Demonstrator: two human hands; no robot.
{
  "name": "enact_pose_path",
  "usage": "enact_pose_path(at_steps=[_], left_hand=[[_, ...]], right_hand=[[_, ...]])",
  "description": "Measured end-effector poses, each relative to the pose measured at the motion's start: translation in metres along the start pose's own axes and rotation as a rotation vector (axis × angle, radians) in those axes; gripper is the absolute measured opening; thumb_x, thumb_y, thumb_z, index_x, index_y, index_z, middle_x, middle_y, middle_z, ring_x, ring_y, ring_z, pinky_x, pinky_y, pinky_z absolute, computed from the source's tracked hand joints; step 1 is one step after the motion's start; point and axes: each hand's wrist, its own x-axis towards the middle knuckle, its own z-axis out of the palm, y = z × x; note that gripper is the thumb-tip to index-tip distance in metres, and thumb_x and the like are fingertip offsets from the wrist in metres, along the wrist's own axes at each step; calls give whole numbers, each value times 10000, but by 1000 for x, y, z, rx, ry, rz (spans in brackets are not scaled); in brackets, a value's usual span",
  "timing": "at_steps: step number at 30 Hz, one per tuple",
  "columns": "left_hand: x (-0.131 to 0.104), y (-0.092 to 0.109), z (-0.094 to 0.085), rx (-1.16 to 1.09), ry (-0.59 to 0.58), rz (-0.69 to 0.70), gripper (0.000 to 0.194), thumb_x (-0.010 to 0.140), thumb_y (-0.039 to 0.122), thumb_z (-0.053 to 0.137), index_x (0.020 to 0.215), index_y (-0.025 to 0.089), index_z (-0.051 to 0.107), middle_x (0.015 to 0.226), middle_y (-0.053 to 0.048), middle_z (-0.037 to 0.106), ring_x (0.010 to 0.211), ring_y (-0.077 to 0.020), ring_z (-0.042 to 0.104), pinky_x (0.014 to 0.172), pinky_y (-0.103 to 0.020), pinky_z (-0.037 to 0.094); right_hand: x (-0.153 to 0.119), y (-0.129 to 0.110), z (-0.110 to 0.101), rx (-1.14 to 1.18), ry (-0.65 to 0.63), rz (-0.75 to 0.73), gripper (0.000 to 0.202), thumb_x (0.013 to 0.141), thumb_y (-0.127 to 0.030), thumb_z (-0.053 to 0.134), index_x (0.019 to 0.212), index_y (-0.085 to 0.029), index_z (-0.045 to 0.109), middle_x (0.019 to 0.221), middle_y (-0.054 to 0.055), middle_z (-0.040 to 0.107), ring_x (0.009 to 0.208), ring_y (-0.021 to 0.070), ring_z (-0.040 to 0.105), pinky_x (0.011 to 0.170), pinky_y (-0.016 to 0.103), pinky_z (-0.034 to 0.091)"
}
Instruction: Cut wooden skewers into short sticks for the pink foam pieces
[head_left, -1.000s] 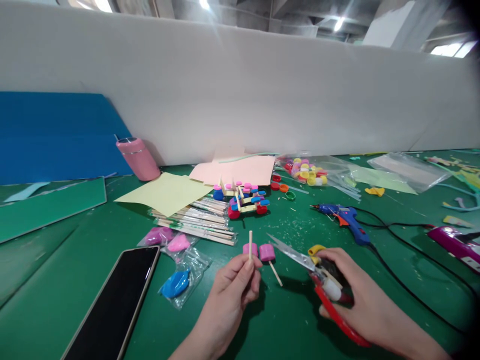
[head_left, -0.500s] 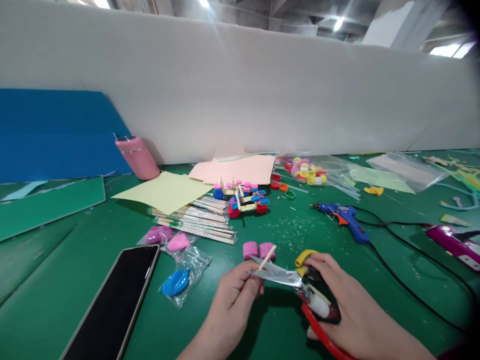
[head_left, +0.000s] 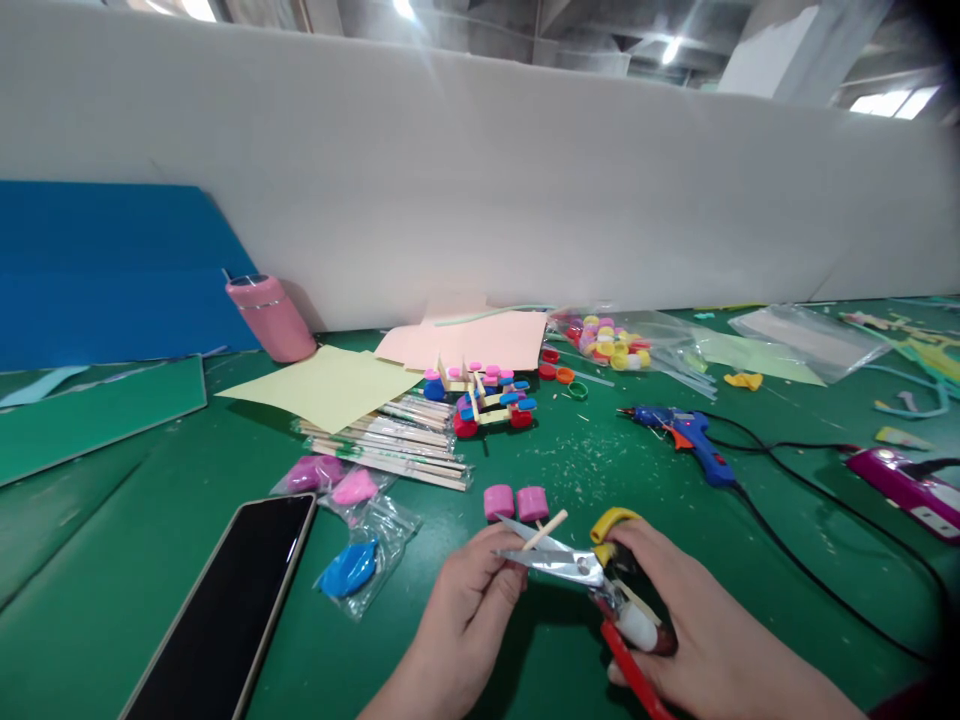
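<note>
A short wooden stick (head_left: 551, 525) is pinched in my left hand (head_left: 474, 610), its free end pointing up and right. My right hand (head_left: 690, 610) is closed around a pair of scissors (head_left: 562, 562) with one yellow and one red handle. The parted blades lie across the stick close to my left fingertips. Something pale and a white piece show between the scissor handles, partly hidden by my palm. Just beyond the blades sit two pink cylinders (head_left: 498, 502) side by side. Behind them stands a small stick model (head_left: 495, 398) with red and blue round parts.
At left lie a phone (head_left: 225, 600), bagged clay (head_left: 351, 568) and wrapped sticks (head_left: 390, 450). A blue glue gun (head_left: 694, 432) with a black cord lies at right. Further back are coloured paper (head_left: 330, 385), a pink cup (head_left: 271, 318) and a bag of bottle caps (head_left: 611, 342).
The stick has tipped further to the right between the blades. The scissor handles have drawn slightly closer together. The whole view has shifted a little.
</note>
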Motion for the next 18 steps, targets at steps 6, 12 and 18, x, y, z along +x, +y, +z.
enact_pose_path(at_steps=[6,12,18], left_hand=[[0,5,-1,-28,-3,38,232,785,89,459,683,196,638,640,-22,553,570,-148,454,549,-231,325],[-1,5,-2,-39,-28,69,233,779,87,461,704,195,653,649,-38,568,617,-171,505,580,-241,354],[-1,4,0,-45,-27,67,214,784,115,472,708,191,657,652,-40,575,626,-172,521,590,-239,371]], right_hand=[[-1,-3,1,-63,-27,31,347,651,-249,565,967,-206,428,890,46,532,716,178,517,620,282,429],[-1,-8,1,-99,-65,41,234,605,-180,509,815,-204,409,768,32,549,627,169,502,543,261,398],[-1,-7,5,-105,-103,80,206,599,-217,516,758,-214,385,692,22,576,553,165,485,501,255,368]])
